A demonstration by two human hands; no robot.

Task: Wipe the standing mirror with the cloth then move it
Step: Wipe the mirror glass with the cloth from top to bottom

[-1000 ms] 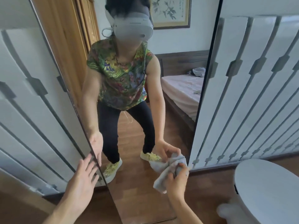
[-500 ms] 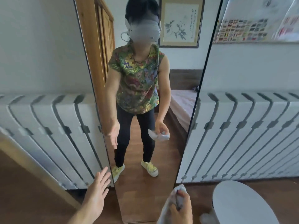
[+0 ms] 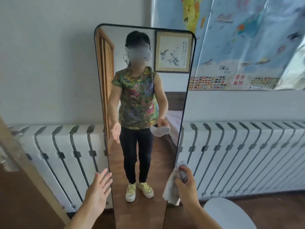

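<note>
Mirror (image 3: 145, 154) now whole in centre frame, left hand (image 3: 99, 190) up at lower left, grip released, right hand (image 3: 186, 187) risen lower right, grasping cloth (image 3: 170, 190)

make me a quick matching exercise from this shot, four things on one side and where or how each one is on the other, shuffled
1 left hand
2 cloth
3 standing mirror
4 world map

A in front of the radiator
B on the wall, upper right
C open, holding nothing
D bunched in the right hand

Pairs: 1-C, 2-D, 3-A, 4-B
</note>
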